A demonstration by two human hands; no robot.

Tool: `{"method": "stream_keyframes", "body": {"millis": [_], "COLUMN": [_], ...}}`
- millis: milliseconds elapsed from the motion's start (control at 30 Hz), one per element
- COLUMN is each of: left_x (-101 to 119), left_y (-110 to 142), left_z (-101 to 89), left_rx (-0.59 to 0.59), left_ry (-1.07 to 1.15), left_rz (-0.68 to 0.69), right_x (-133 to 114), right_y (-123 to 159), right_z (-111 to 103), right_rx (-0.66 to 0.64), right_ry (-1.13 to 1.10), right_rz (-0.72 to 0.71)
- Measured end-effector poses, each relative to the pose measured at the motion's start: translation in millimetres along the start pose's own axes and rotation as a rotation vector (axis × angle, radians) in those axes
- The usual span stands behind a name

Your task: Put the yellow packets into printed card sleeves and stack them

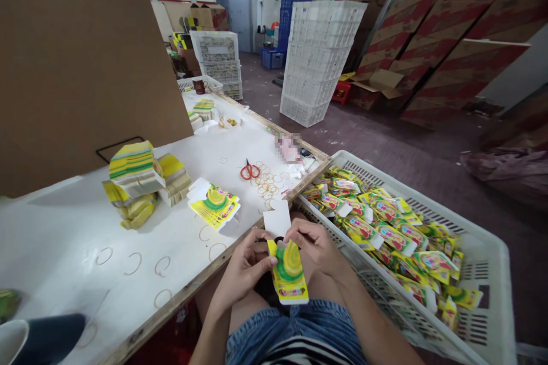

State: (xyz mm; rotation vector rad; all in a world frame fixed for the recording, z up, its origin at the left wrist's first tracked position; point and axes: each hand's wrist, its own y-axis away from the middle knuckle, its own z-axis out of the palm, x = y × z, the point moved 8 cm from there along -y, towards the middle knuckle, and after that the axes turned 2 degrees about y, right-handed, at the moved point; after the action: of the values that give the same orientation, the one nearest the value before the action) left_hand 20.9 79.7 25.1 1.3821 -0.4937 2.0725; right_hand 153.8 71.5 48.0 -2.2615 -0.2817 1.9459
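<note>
Above my lap is a small yellow and green carton (287, 271) with its white top flap raised. My left hand (252, 259) grips its left edge, thumb on the printed front. At the upper right edge, the fingers of my right hand (314, 242) pinch the carton near its opening. On the table to the left lies a fanned stack of flat cartons (214, 205). Thicker bundles of flat cartons (135, 174) are piled farther left. To my right, a white plastic crate (492, 262) holds many printed yellow cartons (385, 234).
Red-handled scissors (250, 170) and loose rubber bands (268, 182) lie on the white table (171, 262). A dark cup (47, 336) stands at the near left. A large cardboard sheet (85, 57) rises behind the bundles. Stacked white crates (321, 63) stand on the floor beyond.
</note>
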Motion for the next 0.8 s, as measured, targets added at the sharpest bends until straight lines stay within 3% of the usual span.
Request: {"method": "stream_keyframes", "body": {"millis": [133, 300, 367, 500, 667, 800], "left_x": [3, 4, 5, 3, 2, 5], "left_y": [-2, -5, -5, -5, -3, -3], "left_z": [-2.8, -7.9, -12.0, -16.5, -11.8, -11.8], "left_rx": [0.050, 0.110, 0.170, 0.254, 0.194, 0.200], "left_ry": [-0.040, -0.168, -0.213, -0.311, -0.298, -0.318], "left_rz": [0.029, 0.042, 0.060, 0.069, 0.055, 0.057], "right_x": [13, 2, -3, 11, 27, 27], "right_y": [-1, -3, -3, -1, 0, -1], "right_z": [-2, -11, -11, 0, -2, 3], "right_rx": [0.107, 0.143, 0.112, -0.005, 0.031, -0.043], "right_ry": [-0.174, -0.009, 0.020, -0.007, 0.115, 0.026], "right_rz": [0.085, -0.055, -0.069, 0.139, 0.235, 0.231]}}
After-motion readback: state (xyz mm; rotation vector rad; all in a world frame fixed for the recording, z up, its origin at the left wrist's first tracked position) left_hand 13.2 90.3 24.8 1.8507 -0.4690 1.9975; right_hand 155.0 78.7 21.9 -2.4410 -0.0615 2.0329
